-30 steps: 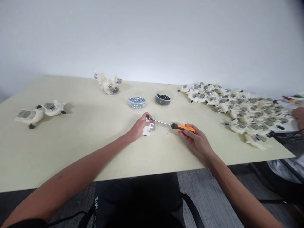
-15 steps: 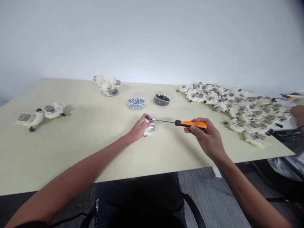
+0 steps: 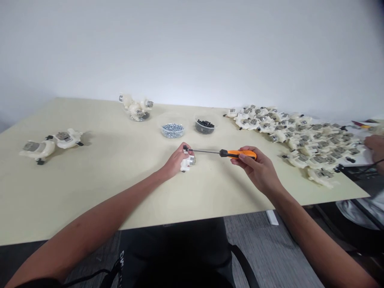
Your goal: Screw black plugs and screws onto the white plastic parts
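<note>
Head view: left hand (image 3: 173, 163) grips a partly hidden white piece (image 3: 186, 162); right hand (image 3: 260, 169), a screwdriver (image 3: 223, 153).

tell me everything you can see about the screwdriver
The screwdriver has an orange and black handle, a black collar and a thin, metal-looking shaft. The right hand grips the handle. It runs nearly sideways above the table, shaft pointing left, its end at the black piece on the white part in the left hand; the tip is too small to make out.
</note>
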The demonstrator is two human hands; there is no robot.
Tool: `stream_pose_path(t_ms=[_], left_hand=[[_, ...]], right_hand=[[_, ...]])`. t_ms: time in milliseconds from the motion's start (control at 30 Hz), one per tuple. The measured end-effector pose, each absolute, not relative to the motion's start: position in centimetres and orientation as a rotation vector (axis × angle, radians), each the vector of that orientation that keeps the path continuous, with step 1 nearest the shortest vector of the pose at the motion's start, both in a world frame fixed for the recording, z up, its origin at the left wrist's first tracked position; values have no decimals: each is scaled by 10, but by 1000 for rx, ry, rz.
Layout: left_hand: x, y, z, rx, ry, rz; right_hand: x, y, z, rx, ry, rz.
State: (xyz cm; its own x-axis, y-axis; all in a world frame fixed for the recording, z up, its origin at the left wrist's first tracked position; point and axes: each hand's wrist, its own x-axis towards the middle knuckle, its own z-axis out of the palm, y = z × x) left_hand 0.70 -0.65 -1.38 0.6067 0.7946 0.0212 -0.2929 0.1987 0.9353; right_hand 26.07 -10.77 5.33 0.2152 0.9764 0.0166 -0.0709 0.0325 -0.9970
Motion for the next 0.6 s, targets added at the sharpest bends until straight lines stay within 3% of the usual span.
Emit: stream_pose_path(t_ms=[600], left_hand=[[5,-9,-12,1097,469,803]], right_hand=[[265,-103,34,-1173,-828,1307]])
